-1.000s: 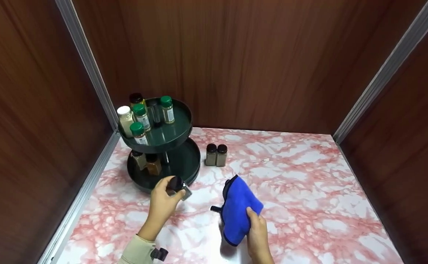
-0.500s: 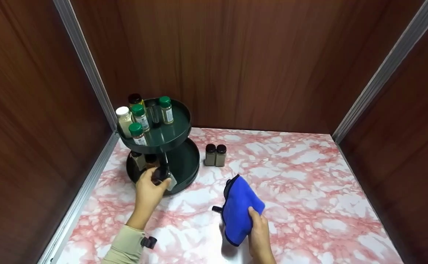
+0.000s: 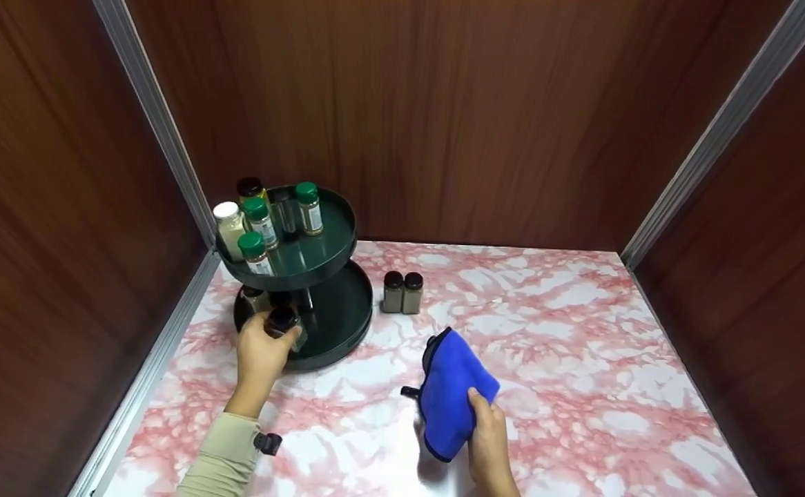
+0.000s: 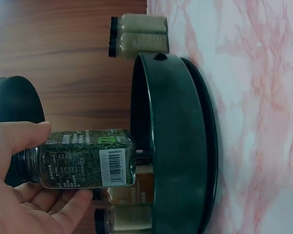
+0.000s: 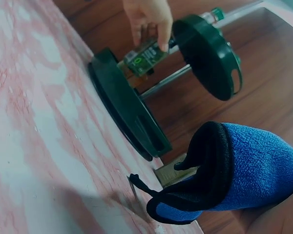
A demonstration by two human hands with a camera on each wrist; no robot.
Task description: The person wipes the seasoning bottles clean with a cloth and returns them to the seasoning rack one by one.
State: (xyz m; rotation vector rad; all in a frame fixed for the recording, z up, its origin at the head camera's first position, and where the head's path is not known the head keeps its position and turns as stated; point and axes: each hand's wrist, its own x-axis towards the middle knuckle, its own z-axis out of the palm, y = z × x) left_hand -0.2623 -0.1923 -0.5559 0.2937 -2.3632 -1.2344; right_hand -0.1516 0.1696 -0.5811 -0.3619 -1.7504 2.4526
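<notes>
My left hand (image 3: 261,351) grips a glass spice jar (image 4: 88,158) by its dark cap end, thumb on one side and fingers on the other. Dried green herbs and a barcode label show through the glass in the left wrist view. The jar is at the front rim of the lower tier (image 3: 340,310) of a dark green two-tier rack. Behind it in that tier stand an orange-brown jar (image 4: 132,189) and a paler jar (image 4: 132,218). Lower right, my right hand (image 3: 489,442) holds a folded blue cloth (image 3: 454,393) with black edging, thumb on top.
The upper tier (image 3: 326,252) bears several bottles, among them a white-capped bottle (image 3: 230,230) and green-capped jars (image 3: 310,209). Two dark-capped jars (image 3: 402,293) stand side by side on the marbled table (image 3: 568,359), right of the rack. Wooden panels (image 3: 416,124) enclose the table.
My left hand has carried the herb jar leftward and up from in front of the rack to its lower tier. The right hand keeps its hold on the cloth, almost still.
</notes>
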